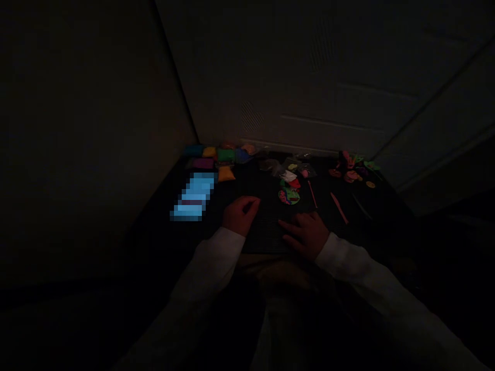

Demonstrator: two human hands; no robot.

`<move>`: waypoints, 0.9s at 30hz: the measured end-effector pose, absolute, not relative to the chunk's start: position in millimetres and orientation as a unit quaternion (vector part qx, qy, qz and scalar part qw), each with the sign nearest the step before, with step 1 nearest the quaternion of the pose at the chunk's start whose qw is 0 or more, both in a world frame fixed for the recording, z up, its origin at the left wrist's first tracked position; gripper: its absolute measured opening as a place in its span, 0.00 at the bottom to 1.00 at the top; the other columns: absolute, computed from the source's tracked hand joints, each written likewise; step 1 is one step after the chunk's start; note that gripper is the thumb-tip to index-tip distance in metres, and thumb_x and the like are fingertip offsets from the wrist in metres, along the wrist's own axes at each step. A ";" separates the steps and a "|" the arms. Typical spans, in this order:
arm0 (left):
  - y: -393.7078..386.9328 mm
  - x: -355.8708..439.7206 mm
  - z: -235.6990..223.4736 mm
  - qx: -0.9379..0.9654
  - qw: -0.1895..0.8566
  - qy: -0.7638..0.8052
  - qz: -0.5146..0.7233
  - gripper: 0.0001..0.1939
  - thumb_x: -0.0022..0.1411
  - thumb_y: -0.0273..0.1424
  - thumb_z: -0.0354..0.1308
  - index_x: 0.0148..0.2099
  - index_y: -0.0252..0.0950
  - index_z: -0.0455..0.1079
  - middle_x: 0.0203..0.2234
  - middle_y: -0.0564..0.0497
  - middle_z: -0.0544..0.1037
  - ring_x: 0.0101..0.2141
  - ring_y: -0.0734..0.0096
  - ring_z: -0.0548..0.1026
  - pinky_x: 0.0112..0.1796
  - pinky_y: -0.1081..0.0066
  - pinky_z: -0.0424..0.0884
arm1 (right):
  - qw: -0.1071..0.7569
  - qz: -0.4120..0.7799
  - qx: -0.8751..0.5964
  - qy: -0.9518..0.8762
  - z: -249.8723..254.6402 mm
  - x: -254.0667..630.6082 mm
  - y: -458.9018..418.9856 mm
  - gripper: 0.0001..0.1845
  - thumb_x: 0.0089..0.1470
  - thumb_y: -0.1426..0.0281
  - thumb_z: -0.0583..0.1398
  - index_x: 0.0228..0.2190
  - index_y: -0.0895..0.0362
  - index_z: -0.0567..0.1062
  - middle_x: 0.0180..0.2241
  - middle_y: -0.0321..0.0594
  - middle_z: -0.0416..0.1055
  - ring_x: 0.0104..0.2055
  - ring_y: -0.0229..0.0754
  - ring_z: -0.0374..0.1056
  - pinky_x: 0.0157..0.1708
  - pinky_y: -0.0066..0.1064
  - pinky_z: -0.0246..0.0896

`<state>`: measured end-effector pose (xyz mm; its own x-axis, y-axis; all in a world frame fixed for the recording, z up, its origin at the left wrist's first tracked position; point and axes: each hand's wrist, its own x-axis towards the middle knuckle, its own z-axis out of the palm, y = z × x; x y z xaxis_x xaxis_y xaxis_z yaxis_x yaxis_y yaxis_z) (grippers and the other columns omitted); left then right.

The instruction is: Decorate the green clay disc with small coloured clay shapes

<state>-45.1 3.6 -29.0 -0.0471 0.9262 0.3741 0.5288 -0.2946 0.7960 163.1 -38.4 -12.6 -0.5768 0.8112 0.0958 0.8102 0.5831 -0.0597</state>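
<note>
1. Left hand (240, 216), just below centre: narrow pinch, can't tell if holding anything.
2. Right hand (308, 233), lower right of centre: fingers spread wide.
3. One green disc (294, 196), right of centre.
4. Two pink tools (339, 207), further right.

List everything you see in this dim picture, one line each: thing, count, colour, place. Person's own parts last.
Packets: several, mixed colours, back left
Bright rectangle: 1, light blue, left side, blurred
Clear bags: several, see-through, back middle
White piece: 1, white, middle
Red piece: 1, red, beside the white
Round piece: 1, green with pink, middle
Thin stick: 1, pinkish, right of middle
Blade-shaped tool: 1, pinkish, right
Coloured pieces: count unclear, mixed, back right
Disc: 1, yellowish, far right
Table: 1, dark, underneath
Sleeves: 2, white, both arms
Left hand: 1, bare, table front
Right hand: 1, bare, table front
</note>
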 end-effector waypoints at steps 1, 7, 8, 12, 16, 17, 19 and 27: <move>3.5 -45.1 -28.9 0.656 0.214 0.555 0.464 0.11 0.53 0.36 0.51 0.34 0.37 0.70 0.31 0.52 0.75 0.32 0.74 0.72 0.36 0.74 0.67 | 0.053 0.008 -0.451 -0.891 -12.5 162.6 -39.0 0.24 0.53 0.54 0.45 0.50 0.45 0.59 0.36 0.40 0.63 0.38 0.40 0.57 0.38 0.37 0.41; 3.3 -44.7 -28.2 0.657 0.215 0.556 0.461 0.11 0.53 0.36 0.51 0.34 0.37 0.71 0.31 0.52 0.75 0.32 0.74 0.72 0.35 0.74 0.67 | 0.049 0.001 -0.467 -0.883 -10.7 161.2 -38.1 0.26 0.53 0.54 0.43 0.51 0.50 0.59 0.37 0.43 0.62 0.39 0.43 0.56 0.37 0.37 0.41; 3.3 -44.8 -28.3 0.658 0.215 0.556 0.461 0.11 0.53 0.36 0.51 0.34 0.37 0.70 0.31 0.52 0.75 0.32 0.74 0.72 0.35 0.74 0.67 | 0.047 0.002 -0.464 -0.885 -10.4 161.3 -37.8 0.26 0.53 0.54 0.43 0.51 0.49 0.59 0.37 0.43 0.62 0.39 0.42 0.57 0.38 0.37 0.41; 3.6 -45.1 -29.0 0.657 0.216 0.555 0.462 0.11 0.54 0.36 0.50 0.35 0.37 0.70 0.31 0.52 0.75 0.33 0.74 0.72 0.36 0.74 0.67 | 0.039 0.004 -0.452 -0.891 -9.5 161.6 -37.5 0.26 0.52 0.52 0.44 0.51 0.45 0.57 0.37 0.41 0.62 0.38 0.41 0.57 0.37 0.36 0.41; 3.6 -45.1 -29.3 0.659 0.217 0.555 0.459 0.11 0.54 0.36 0.50 0.35 0.37 0.70 0.31 0.52 0.75 0.32 0.73 0.72 0.35 0.74 0.67 | 0.041 -0.003 -0.466 -0.884 -9.4 160.9 -38.5 0.27 0.53 0.53 0.43 0.52 0.50 0.58 0.37 0.44 0.62 0.39 0.43 0.56 0.37 0.36 0.41; 3.6 -45.1 -29.3 0.659 0.217 0.555 0.458 0.11 0.54 0.36 0.50 0.35 0.37 0.70 0.31 0.52 0.75 0.32 0.73 0.72 0.35 0.74 0.67 | 0.040 -0.002 -0.463 -0.885 -9.3 160.5 -39.3 0.27 0.53 0.53 0.44 0.52 0.49 0.57 0.37 0.44 0.62 0.39 0.43 0.56 0.37 0.36 0.41; 3.6 -45.2 -29.3 0.660 0.217 0.555 0.456 0.11 0.54 0.36 0.50 0.34 0.37 0.70 0.31 0.52 0.75 0.33 0.73 0.72 0.36 0.73 0.67 | 0.037 0.001 -0.455 -0.890 -8.3 159.5 -41.0 0.27 0.51 0.52 0.45 0.52 0.46 0.57 0.37 0.42 0.62 0.38 0.42 0.56 0.37 0.36 0.41; 2.4 -45.2 -27.8 0.661 0.217 0.556 0.455 0.12 0.54 0.36 0.50 0.35 0.37 0.70 0.31 0.52 0.76 0.33 0.73 0.72 0.36 0.74 0.67 | 0.033 -0.001 -0.456 -0.889 -5.1 159.0 -41.3 0.28 0.52 0.52 0.43 0.52 0.48 0.56 0.38 0.44 0.62 0.38 0.43 0.56 0.37 0.37 0.41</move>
<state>-45.2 2.4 -27.8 -0.0323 0.9326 0.3594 0.5371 -0.2870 0.7932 159.0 -41.3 -5.1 -0.5814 0.8114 0.0605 0.8115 0.5836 -0.0285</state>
